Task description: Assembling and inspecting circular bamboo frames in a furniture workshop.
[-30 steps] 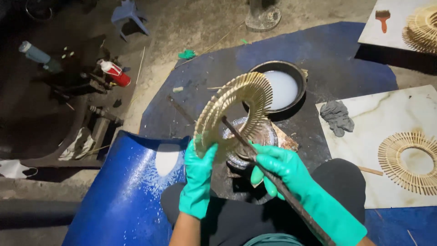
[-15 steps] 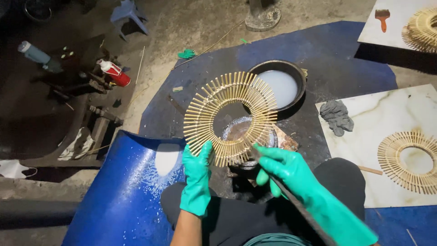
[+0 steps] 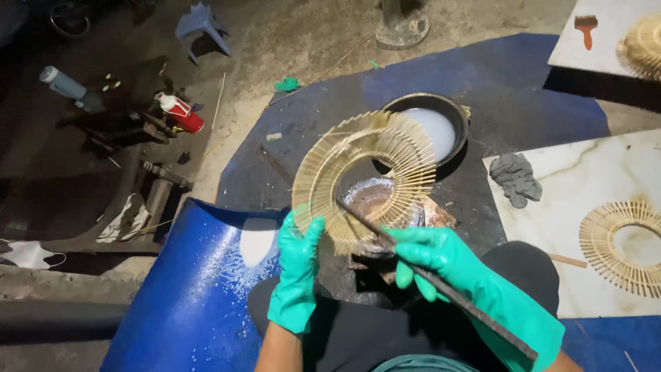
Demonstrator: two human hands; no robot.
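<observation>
A pale ring of radiating wooden sticks (image 3: pixel 365 179) is pinched upright by the left hand (image 3: pixel 297 275); a dark thin rod (image 3: pixel 427 275), gripped in the closed right hand (image 3: pixel 441 262), slants across it.

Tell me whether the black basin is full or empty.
Partly filled: the black basin holds milky white liquid below its rim, behind the stick ring.
</observation>
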